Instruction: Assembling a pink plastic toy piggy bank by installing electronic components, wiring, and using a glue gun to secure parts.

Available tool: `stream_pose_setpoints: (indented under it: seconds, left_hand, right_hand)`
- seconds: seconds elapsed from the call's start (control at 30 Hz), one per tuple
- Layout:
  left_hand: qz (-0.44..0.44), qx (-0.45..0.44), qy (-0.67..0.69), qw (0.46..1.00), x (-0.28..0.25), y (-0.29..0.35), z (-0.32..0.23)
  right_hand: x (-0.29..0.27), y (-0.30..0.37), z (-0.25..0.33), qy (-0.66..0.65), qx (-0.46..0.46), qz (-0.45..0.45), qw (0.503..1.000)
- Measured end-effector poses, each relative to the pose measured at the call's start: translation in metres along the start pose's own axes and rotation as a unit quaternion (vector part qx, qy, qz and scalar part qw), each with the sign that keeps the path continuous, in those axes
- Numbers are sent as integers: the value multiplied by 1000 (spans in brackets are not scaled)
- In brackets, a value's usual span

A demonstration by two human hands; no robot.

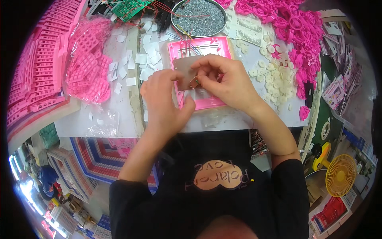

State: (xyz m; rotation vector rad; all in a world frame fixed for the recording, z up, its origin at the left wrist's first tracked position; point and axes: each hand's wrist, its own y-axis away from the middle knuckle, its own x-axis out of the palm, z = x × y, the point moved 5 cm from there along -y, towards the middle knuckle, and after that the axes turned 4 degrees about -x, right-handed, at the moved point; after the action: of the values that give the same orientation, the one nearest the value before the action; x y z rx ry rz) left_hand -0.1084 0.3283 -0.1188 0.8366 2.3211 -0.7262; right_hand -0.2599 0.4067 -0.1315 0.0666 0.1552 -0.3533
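Note:
A brown circuit board point(186, 67) sits tilted over a pink plastic frame point(207, 104) on the workbench. My left hand point(164, 95) curves round the board's left side, fingertips at its edge and thumb spread below. From the right, my right hand point(229, 77) pinches a thin wire point(193, 79) close against the board, with a small green bit by the fingertips. Its other fingers curl inward, and part of the board is hidden behind them. Dark and coloured wires point(189, 47) run up from the frame's top past the board.
A round metal tray of screws point(199, 18) stands behind the frame, beside green circuit boards point(127, 8). Pink grid pieces point(87, 63) in plastic and white squares point(141, 58) lie left. Right are white discs point(274, 79) and heaped pink rings point(296, 24). A yellow fan point(340, 175) stands lower right.

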Motion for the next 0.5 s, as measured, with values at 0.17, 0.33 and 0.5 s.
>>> stream_pose_setpoints:
  seconds: [0.17, 0.33, 0.5]
  left_hand:
    - [24, -9, -10, 1000, 7, 6, 7]
    - [25, -19, 14, 999, 7, 9, 7]
    - [53, -41, 56, 996, 7, 9, 7]
  right_hand:
    - [2, -1, 8, 26, -12, 20, 999]
    - [3, 2, -5, 7, -2, 11, 1000]
    - [3, 0, 9, 80, -13, 37, 996]
